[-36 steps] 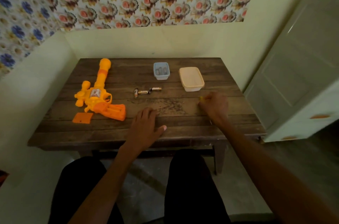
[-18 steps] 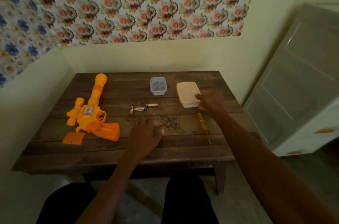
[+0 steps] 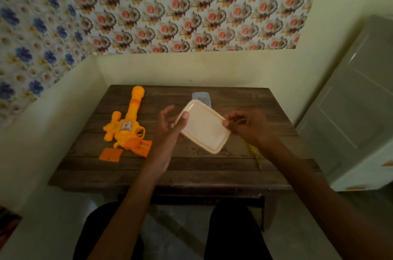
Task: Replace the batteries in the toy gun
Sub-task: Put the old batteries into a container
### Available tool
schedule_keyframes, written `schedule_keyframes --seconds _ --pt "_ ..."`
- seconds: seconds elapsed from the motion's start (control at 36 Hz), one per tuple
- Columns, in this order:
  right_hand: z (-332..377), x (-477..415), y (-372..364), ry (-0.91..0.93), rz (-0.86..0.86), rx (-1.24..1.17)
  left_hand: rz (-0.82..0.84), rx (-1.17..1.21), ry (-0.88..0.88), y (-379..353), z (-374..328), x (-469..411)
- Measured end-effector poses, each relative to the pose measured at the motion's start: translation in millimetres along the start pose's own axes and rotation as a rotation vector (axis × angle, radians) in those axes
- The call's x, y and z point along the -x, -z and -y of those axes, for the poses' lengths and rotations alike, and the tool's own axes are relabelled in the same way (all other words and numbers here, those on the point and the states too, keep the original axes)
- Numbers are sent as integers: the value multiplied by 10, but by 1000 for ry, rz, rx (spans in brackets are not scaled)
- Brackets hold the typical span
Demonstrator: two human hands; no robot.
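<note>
We see flowered wallpaper (image 3: 170,4) across the upper wall and a grey cabinet (image 3: 350,110) at the right. Below them stands a dark wooden worktop (image 3: 191,174), set into the corner of the room. Two bare forearms reach over its near edge, above knees in dark trousers (image 3: 231,234).

The toy gun (image 3: 127,130), yellow and orange, lies on the left part of the worktop with its barrel pointing to the far edge and its handle toward us.

We see a cream box (image 3: 205,126) held above the middle of the worktop, turned cornerwise, its flat top facing us. The left hand (image 3: 170,130) has its grip on the box's left corner, thumb on the rim and one finger lifted free. The right hand (image 3: 246,125) has its grip closed on the right corner, fingers curled.

A blue tub (image 3: 202,98) stands behind the box, mostly hidden by it. An orange cover (image 3: 111,154) lies flat just beside the gun's handle. A thin yellow screwdriver (image 3: 255,153) lies on the worktop just beside the right forearm.
</note>
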State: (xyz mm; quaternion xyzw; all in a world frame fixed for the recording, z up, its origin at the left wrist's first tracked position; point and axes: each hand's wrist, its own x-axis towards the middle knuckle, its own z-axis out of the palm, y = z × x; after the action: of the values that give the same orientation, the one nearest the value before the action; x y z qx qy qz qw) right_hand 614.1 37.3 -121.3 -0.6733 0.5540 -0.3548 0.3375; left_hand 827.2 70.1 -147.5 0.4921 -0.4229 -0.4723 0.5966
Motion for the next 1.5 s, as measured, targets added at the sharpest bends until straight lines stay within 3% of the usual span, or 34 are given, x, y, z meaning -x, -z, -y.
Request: schedule_keyframes --seconds 0.06,0.17,0.33,0.5,0.67,0.78,0.83,0.92,1.0,1.11,1.25,1.36,1.5 --pt "126 54 -111 99 107 144 40 -30 -27 154 -60 29" --pt "306 73 -288 204 158 327 186 -123 66 341 -43 103" --pt "385 81 -565 66 226 333 -30 -96 97 410 63 220" --pt "447 106 -640 64 165 302 98 -115 138 482 79 329" --pt "505 149 -760 143 -23 475 -77 -85 151 412 132 359" --pt "559 178 -743 229 11 554 -122 -95 110 410 162 446" --pt "611 160 -679 297 71 578 -21 -20 148 448 137 499" --pt "712 118 -551 423 245 548 224 253 395 537 39 553" --pt "829 125 -519 514 398 492 341 354 557 552 -43 576" --pt "892 148 -588 606 370 435 459 379 570 462 -122 602" --pt "839 148 -639 363 184 430 280 511 545 470 -105 568" --pt "713 144 -646 96 201 377 258 526 503 455 -101 515" --pt "674 196 -661 44 64 261 252 416 444 415 -131 513"
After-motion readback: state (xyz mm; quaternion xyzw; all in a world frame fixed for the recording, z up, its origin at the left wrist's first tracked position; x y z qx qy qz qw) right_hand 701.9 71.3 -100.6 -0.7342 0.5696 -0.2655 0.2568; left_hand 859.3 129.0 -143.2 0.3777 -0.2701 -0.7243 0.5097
